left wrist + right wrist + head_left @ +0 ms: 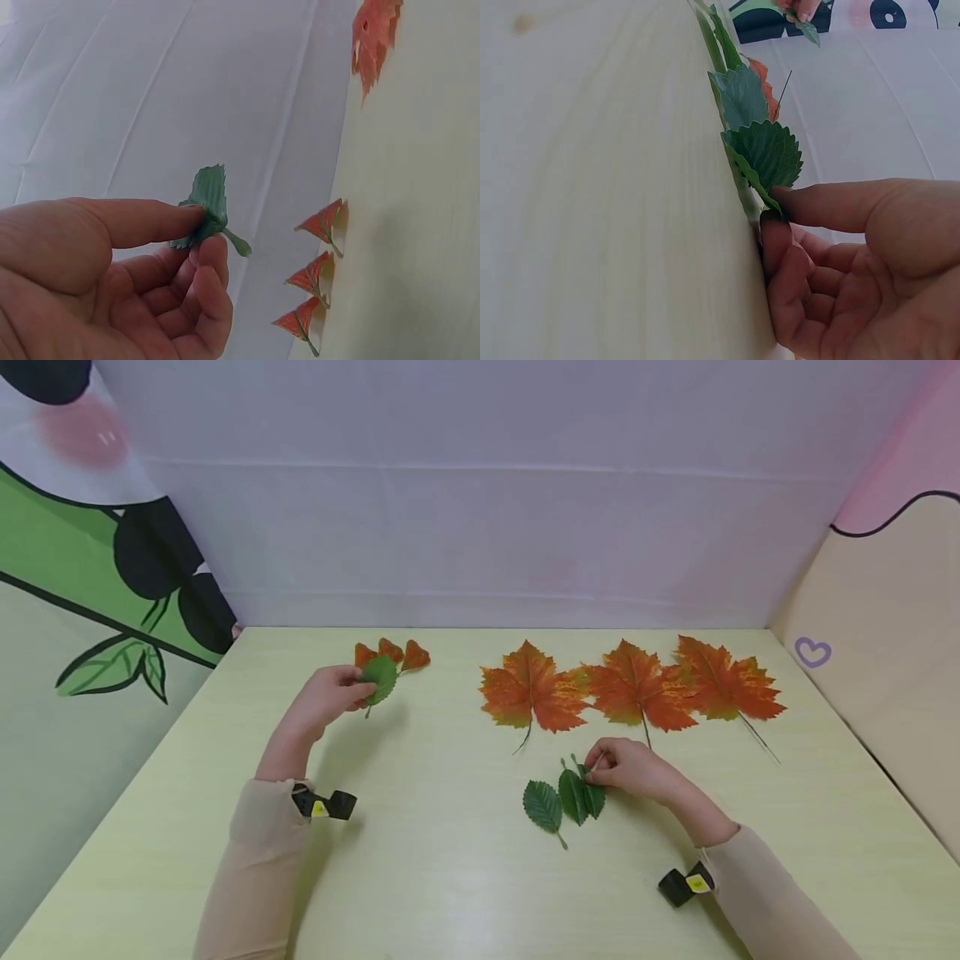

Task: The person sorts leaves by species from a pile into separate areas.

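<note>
My left hand (330,693) pinches a small green leaf (380,677) between thumb and fingertips, held above the table. In the left wrist view the leaf (212,191) looks folded, its short stem pointing away from the palm. Three small orange leaves (416,656) lie just behind it, partly covered in the head view. Over on the right, my right hand (626,767) pinches another green leaf (594,800) low at the tabletop; its serrated blade (769,154) stands up in the right wrist view. Beside it lie a second green leaf (572,796) and a third green leaf (542,806).
Three large orange maple leaves lie in a row at the back right: the left maple leaf (531,687), the middle maple leaf (637,687) and the right maple leaf (726,678). A pale backdrop (480,543) rises along the rear edge of the light wooden table (420,877).
</note>
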`<state>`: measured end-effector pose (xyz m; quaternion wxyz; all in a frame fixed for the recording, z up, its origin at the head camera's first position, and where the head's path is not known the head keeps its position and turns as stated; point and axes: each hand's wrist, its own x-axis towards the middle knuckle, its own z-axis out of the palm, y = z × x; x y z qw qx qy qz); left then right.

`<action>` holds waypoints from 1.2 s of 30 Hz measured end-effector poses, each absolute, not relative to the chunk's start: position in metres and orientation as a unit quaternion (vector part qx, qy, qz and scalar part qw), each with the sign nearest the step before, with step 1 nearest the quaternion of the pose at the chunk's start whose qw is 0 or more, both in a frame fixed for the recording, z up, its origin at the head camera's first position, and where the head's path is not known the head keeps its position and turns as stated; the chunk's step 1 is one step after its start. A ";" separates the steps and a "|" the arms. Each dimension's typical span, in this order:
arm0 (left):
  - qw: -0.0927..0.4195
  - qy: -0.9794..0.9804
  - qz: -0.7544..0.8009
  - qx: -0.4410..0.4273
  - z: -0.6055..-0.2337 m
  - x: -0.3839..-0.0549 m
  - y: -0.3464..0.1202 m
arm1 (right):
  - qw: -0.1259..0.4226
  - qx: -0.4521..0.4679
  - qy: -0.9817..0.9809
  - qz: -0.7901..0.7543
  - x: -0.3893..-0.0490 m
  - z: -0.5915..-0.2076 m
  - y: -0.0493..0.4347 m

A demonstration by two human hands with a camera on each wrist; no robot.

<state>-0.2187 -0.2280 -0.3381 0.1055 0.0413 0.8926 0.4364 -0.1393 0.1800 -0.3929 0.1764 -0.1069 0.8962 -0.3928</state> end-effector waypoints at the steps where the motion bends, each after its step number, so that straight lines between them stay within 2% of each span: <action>1: 0.106 0.892 0.438 0.036 -0.340 -0.221 -0.231 | 0.176 -0.106 0.896 -0.393 -0.139 -0.393 0.180; 15: 0.093 0.918 0.383 -0.053 -0.358 -0.228 -0.269 | 0.176 -0.111 0.898 -0.387 -0.140 -0.394 0.181; 36: 0.105 0.933 0.340 -0.054 -0.387 -0.241 -0.282 | 0.178 -0.106 0.899 -0.386 -0.143 -0.394 0.180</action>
